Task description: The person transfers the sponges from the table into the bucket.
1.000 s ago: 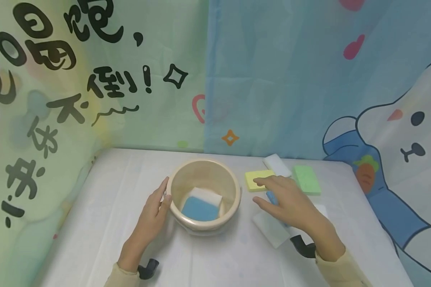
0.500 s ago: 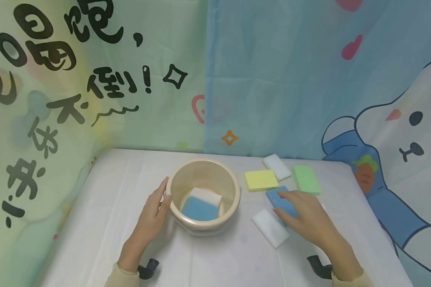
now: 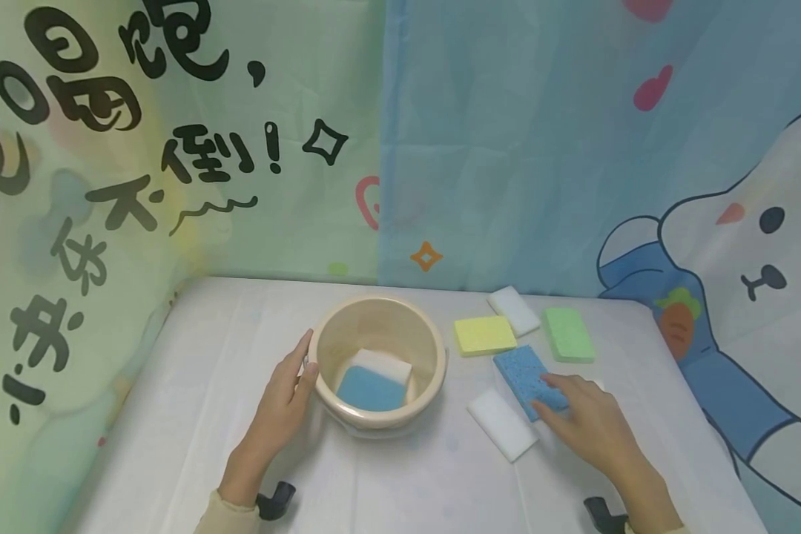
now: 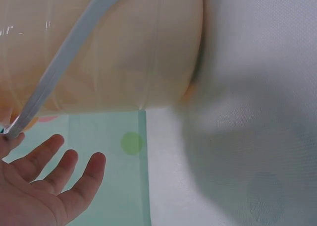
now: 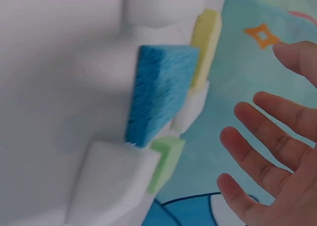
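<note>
My left hand rests against the left side of a cream bucket, its thumb at the rim. In the left wrist view, the hand's other fingers spread out beside the pale bail handle. A blue sponge and a white sponge lie inside the bucket. My right hand hovers over the lower right end of another blue sponge, fingers apart and holding nothing. The right wrist view shows a gap between those fingers and this blue sponge.
Around the blue sponge lie a yellow sponge, a green one and white ones at the back and front. Another white sponge is mostly hidden by my right hand in the head view. A printed curtain hangs behind the table.
My right hand has moved right and toward me, from beside the yellow sponge across the blue sponge, uncovering most of it. My left hand and the bucket have stayed put.
</note>
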`<state>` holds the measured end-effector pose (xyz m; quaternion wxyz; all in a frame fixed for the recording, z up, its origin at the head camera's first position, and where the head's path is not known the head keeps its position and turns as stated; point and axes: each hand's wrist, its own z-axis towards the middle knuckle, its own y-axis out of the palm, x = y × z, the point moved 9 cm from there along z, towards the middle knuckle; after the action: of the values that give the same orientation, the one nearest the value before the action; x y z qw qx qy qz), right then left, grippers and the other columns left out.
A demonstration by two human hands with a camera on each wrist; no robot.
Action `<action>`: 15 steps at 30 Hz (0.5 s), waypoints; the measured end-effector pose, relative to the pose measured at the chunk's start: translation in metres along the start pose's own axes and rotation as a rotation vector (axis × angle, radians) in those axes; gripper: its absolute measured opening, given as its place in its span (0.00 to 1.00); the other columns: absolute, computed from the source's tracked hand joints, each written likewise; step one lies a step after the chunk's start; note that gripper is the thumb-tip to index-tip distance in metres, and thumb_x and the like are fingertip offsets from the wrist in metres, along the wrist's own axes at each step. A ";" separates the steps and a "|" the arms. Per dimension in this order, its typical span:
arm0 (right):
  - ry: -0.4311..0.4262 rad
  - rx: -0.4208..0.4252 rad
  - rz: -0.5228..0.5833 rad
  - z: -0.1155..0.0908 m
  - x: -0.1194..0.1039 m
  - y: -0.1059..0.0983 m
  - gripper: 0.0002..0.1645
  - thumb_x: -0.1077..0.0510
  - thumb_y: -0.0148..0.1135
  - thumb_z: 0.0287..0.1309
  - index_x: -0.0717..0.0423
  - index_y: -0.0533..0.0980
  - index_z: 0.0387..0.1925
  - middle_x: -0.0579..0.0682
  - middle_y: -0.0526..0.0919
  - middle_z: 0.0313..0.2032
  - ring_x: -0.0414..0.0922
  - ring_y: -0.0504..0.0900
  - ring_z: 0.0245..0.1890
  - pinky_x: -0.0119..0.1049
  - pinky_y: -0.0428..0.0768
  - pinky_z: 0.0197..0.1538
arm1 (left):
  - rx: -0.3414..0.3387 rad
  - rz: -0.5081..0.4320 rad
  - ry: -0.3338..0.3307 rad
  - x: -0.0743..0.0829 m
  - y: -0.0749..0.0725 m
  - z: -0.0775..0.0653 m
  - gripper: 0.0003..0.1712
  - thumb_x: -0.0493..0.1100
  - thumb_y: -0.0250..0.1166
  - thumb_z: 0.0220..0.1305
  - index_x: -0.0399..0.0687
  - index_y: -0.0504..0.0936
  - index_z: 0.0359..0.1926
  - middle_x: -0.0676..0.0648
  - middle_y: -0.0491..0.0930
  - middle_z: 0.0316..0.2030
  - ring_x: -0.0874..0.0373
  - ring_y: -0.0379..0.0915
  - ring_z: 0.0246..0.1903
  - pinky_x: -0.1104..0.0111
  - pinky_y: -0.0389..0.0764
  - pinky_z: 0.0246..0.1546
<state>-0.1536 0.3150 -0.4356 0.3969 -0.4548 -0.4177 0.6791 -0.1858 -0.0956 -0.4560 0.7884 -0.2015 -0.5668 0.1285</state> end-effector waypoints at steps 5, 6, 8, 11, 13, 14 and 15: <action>0.140 -0.086 -0.024 -0.008 0.028 0.011 0.30 0.50 0.70 0.60 0.66 0.77 0.56 0.67 0.81 0.50 0.67 0.78 0.49 0.66 0.75 0.46 | -0.005 -0.001 -0.007 0.000 0.001 0.000 0.31 0.48 0.47 0.81 0.42 0.54 0.78 0.40 0.60 0.73 0.42 0.58 0.70 0.46 0.75 0.57; 0.173 -0.102 -0.026 -0.010 0.034 0.012 0.30 0.49 0.70 0.61 0.66 0.76 0.57 0.68 0.80 0.51 0.68 0.76 0.51 0.67 0.73 0.47 | -0.004 0.000 -0.010 -0.001 0.001 0.000 0.31 0.48 0.47 0.81 0.42 0.54 0.78 0.40 0.60 0.73 0.42 0.58 0.70 0.46 0.75 0.57; 0.219 -0.122 -0.033 -0.013 0.043 0.014 0.31 0.49 0.69 0.61 0.67 0.75 0.58 0.70 0.78 0.52 0.70 0.75 0.52 0.69 0.72 0.49 | -0.004 -0.001 -0.018 0.000 0.001 0.000 0.31 0.49 0.46 0.81 0.43 0.54 0.78 0.40 0.60 0.73 0.42 0.57 0.71 0.46 0.74 0.58; 0.249 -0.124 -0.043 -0.017 0.053 0.013 0.32 0.49 0.69 0.61 0.68 0.75 0.58 0.72 0.77 0.53 0.72 0.73 0.52 0.70 0.71 0.49 | -0.004 -0.003 -0.024 -0.001 0.001 0.000 0.32 0.49 0.46 0.81 0.44 0.54 0.78 0.41 0.60 0.73 0.42 0.57 0.71 0.46 0.74 0.58; 0.256 -0.122 -0.048 -0.019 0.060 0.013 0.33 0.49 0.69 0.61 0.69 0.74 0.57 0.73 0.76 0.53 0.72 0.73 0.52 0.70 0.71 0.49 | -0.005 -0.006 -0.026 -0.001 0.001 0.000 0.32 0.49 0.46 0.81 0.44 0.54 0.78 0.41 0.60 0.73 0.43 0.56 0.71 0.45 0.74 0.58; 0.260 -0.123 -0.047 -0.019 0.063 0.013 0.33 0.49 0.69 0.61 0.69 0.74 0.57 0.73 0.76 0.53 0.72 0.72 0.52 0.70 0.71 0.48 | -0.004 -0.003 -0.027 -0.001 0.001 0.000 0.32 0.50 0.46 0.81 0.44 0.54 0.78 0.41 0.60 0.73 0.43 0.56 0.71 0.45 0.74 0.58; 0.262 -0.123 -0.047 -0.020 0.066 0.013 0.33 0.49 0.68 0.61 0.70 0.73 0.58 0.74 0.76 0.53 0.73 0.72 0.52 0.70 0.71 0.48 | -0.003 -0.001 -0.028 -0.002 0.001 -0.001 0.32 0.50 0.46 0.81 0.44 0.54 0.78 0.41 0.60 0.73 0.42 0.56 0.71 0.45 0.74 0.58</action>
<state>-0.1549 0.3754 -0.4715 0.4354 -0.5530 -0.4136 0.5776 -0.1858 -0.0955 -0.4580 0.7801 -0.2009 -0.5781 0.1301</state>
